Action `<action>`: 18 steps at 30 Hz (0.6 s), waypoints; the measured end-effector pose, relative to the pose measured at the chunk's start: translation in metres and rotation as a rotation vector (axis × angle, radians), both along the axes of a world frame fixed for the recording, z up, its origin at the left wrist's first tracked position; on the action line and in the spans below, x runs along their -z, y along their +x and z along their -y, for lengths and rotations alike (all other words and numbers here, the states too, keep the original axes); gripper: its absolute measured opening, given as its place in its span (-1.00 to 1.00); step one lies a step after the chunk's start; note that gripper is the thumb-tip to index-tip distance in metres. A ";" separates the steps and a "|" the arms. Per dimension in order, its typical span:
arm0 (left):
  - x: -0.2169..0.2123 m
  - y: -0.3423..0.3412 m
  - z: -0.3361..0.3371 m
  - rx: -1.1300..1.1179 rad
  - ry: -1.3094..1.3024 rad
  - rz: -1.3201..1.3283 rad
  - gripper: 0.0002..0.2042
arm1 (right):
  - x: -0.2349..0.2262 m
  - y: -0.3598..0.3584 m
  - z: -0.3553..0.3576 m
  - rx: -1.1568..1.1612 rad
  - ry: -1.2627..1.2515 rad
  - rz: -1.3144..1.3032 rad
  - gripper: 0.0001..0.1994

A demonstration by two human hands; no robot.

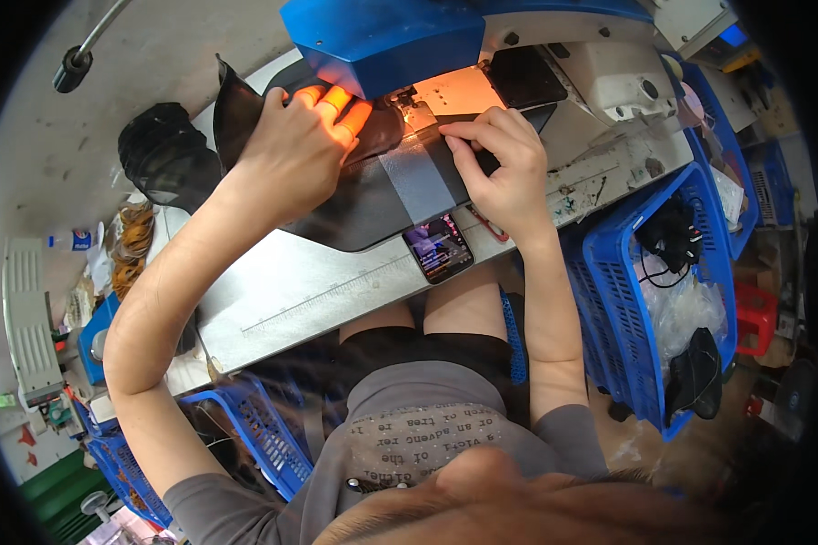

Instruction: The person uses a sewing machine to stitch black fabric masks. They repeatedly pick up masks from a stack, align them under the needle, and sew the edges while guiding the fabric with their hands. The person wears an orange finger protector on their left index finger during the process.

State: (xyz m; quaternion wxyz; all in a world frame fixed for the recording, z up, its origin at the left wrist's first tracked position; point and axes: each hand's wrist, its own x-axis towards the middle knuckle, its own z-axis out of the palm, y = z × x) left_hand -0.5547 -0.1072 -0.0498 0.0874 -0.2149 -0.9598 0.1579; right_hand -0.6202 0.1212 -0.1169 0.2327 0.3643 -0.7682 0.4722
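Observation:
A black leather-like piece point(354, 204) with a grey strip point(418, 182) across it lies on the metal bed of a blue sewing machine point(382, 36). My left hand point(291, 150) presses flat on the piece, fingertips lit orange right under the machine head beside the needle area point(409, 102). My right hand point(500, 159) pinches the piece's far edge just right of the needle, fingers closed on the material. Part of the piece curls up at the left point(236, 104).
A phone point(438, 247) with a lit screen lies on the metal table point(318, 291) near its front edge. Blue plastic baskets stand at the right point(627, 300) and lower left point(254, 427). A dark bundle point(168, 154) lies left of the machine.

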 end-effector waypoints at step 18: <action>0.024 0.006 -0.038 -0.415 -0.183 -0.235 -0.71 | 0.004 -0.002 0.001 0.014 0.006 0.004 -0.91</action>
